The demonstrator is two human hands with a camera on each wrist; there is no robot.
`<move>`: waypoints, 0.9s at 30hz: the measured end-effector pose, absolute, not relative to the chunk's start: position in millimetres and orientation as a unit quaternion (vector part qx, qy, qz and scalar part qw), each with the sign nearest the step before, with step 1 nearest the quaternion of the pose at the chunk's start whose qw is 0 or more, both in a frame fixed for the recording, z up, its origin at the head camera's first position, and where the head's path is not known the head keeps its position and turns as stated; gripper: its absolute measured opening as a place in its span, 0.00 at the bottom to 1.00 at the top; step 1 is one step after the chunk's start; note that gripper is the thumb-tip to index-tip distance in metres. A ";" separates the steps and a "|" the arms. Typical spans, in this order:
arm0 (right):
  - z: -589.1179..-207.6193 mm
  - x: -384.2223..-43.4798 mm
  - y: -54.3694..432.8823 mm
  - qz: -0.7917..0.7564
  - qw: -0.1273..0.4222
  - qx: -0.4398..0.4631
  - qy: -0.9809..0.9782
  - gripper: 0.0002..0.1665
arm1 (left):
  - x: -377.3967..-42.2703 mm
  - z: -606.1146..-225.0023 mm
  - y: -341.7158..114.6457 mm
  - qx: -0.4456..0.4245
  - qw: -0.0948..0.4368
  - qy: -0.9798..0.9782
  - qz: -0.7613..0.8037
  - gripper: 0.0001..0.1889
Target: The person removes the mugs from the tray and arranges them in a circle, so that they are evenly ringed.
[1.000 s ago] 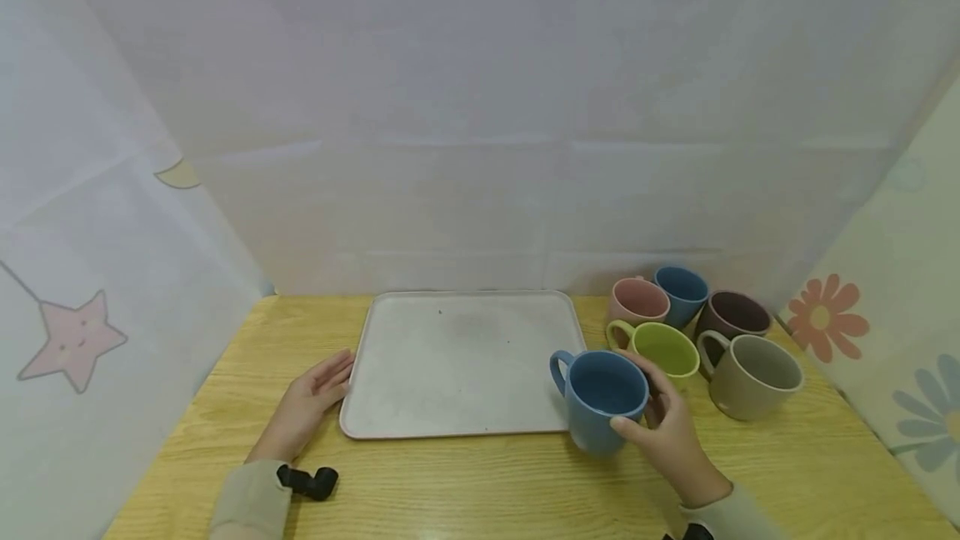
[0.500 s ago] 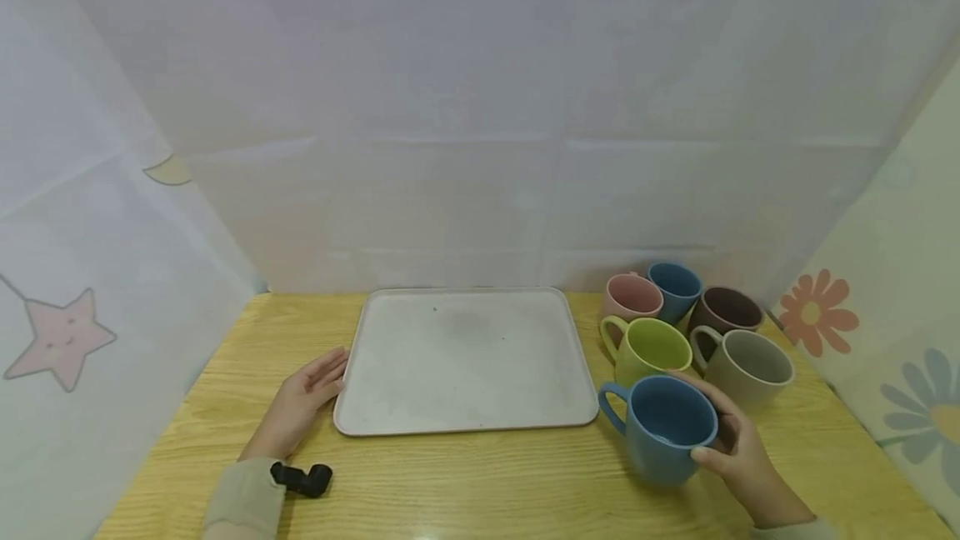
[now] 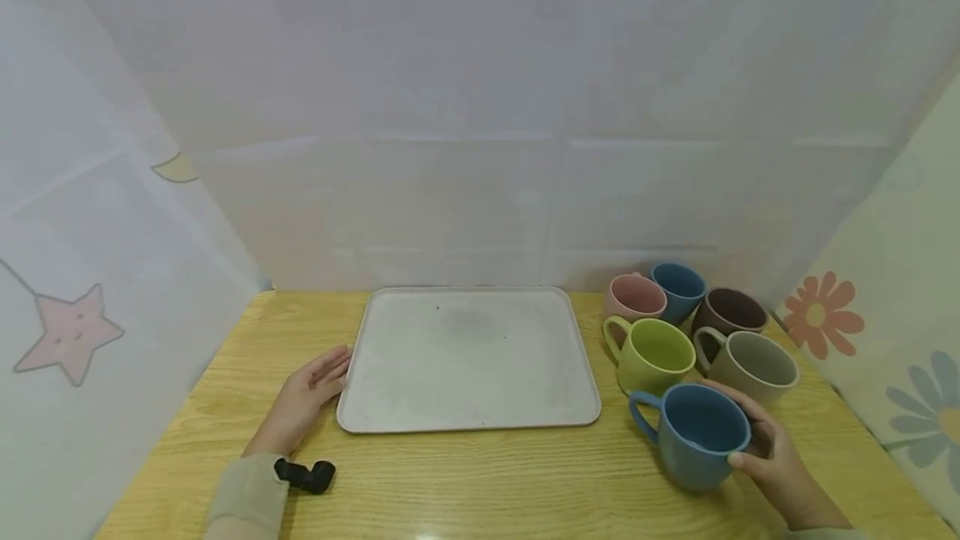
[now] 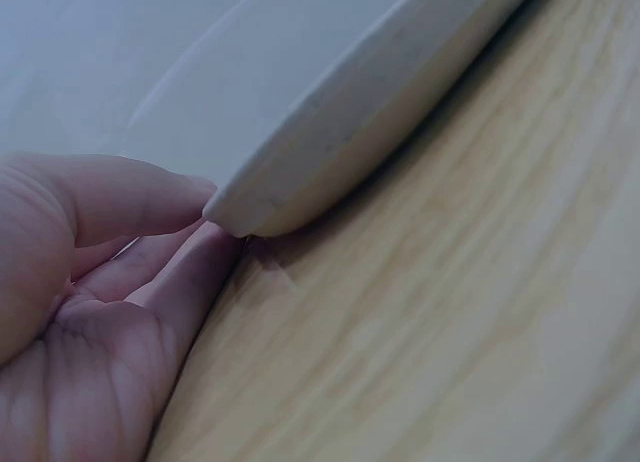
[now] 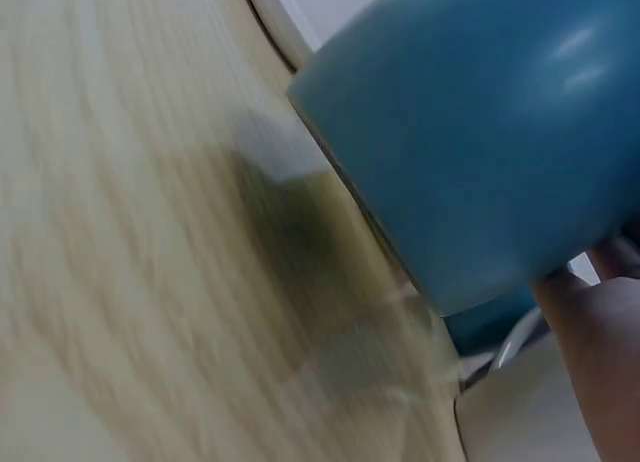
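My right hand (image 3: 772, 448) grips the right side of a blue mug (image 3: 693, 444), thumb on the near side and fingers round the far side. The mug's handle points left. In the right wrist view, the blue mug (image 5: 480, 142) appears tilted, with its base just above the wood and a shadow beneath. My left hand (image 3: 303, 398) rests by the left edge of a white tray (image 3: 468, 365), fingers stretched out. In the left wrist view, the thumb tip of the left hand (image 4: 110, 272) touches the rim of the tray (image 4: 330, 132).
Right of the tray stand a green mug (image 3: 651, 361), a pink mug (image 3: 630, 302), another blue mug (image 3: 681, 294), a dark brown mug (image 3: 727, 311) and a grey mug (image 3: 750, 365), close together on the wooden table (image 3: 465, 482). A white cloth wall (image 3: 450, 190) stands behind.
My right hand has carried the blue mug from over the tray's near right corner rightward and toward me, to in front of the green and grey mugs. The left hand stays by the tray.
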State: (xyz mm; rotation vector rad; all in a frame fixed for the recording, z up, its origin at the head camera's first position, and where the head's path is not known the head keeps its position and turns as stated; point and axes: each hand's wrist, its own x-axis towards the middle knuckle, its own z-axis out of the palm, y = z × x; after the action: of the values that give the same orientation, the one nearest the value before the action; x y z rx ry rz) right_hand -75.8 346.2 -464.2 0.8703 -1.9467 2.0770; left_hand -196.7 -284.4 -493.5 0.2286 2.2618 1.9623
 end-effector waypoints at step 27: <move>-478.0 -95.5 384.2 0.701 -0.005 0.380 -0.604 0.40 | -198.8 -495.8 -285.3 0.070 0.069 0.752 0.651 0.32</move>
State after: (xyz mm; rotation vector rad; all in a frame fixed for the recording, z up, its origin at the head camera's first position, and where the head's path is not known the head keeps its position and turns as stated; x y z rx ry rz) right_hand -95.5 384.2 -478.0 1.1966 -1.9031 2.2087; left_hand -198.8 -285.3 -495.8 0.2119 2.2650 1.9617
